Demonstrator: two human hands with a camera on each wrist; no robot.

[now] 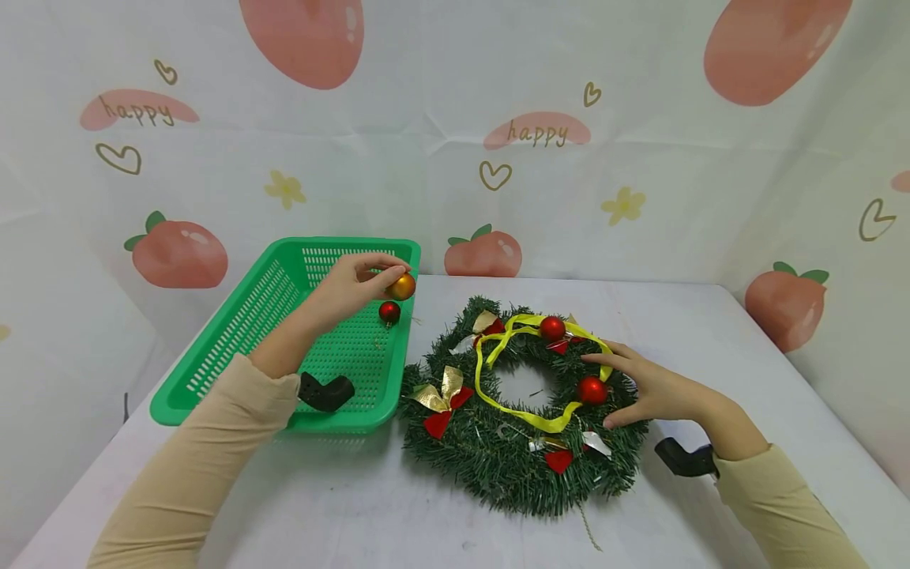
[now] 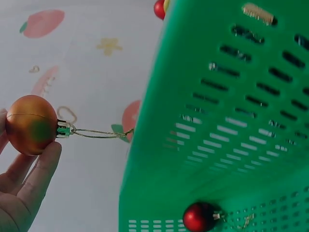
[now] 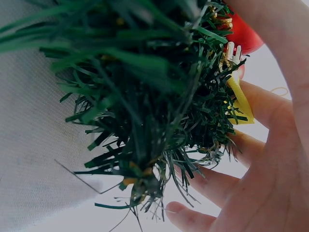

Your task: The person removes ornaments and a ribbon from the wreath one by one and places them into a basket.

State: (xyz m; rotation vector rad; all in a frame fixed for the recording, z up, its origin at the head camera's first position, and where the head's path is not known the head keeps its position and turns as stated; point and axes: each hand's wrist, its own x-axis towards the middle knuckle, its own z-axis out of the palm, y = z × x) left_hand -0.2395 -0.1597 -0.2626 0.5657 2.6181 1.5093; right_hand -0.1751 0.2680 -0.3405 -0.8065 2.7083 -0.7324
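Observation:
Over the right side of the green basket point(image 1: 159, 412), my left hand point(image 1: 353, 284) pinches a gold Christmas ball point(image 1: 402, 287). In the left wrist view the gold ball point(image 2: 31, 124) shows its metal cap, with a string loop point(image 2: 101, 133) stretching toward the basket rim. My right hand point(image 1: 657, 387) rests at the right edge of a green wreath point(image 1: 490, 466), fingers spread and touching its tinsel. The wreath carries a yellow ribbon point(image 1: 550, 423), two red balls point(image 1: 592, 390) and several red-and-gold bows point(image 1: 444, 401). The right wrist view shows those fingers point(image 3: 219, 186) beside the tinsel point(image 3: 145, 96).
A dark red ball point(image 1: 389, 313) lies inside the basket. Black wrist-camera mounts point(image 1: 684, 457) sit at both wrists. The basket and wreath stand side by side on a white-covered table point(image 1: 341, 506); a printed cloth point(image 1: 426, 197) hangs behind.

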